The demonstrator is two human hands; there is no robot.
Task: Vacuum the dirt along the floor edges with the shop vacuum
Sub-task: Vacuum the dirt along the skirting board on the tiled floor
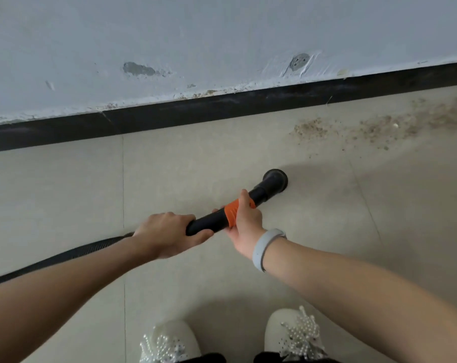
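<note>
A black vacuum wand point(211, 222) with an orange collar point(232, 212) points up and to the right, and its round nozzle point(276, 180) sits on the beige tiled floor. My left hand point(167, 233) grips the wand's rear end. My right hand point(244, 222) wraps round the orange collar. A black ribbed hose point(52, 260) trails off to the left behind my left arm. A band of brown dirt point(374, 127) lies along the floor near the black baseboard point(222, 108), up and to the right of the nozzle and apart from it.
A pale blue wall point(222, 35) with chipped patches rises above the baseboard. My two white beaded shoes point(293, 334) stand at the bottom edge. A grey band point(264, 247) circles my right wrist. Tile joints cross the floor.
</note>
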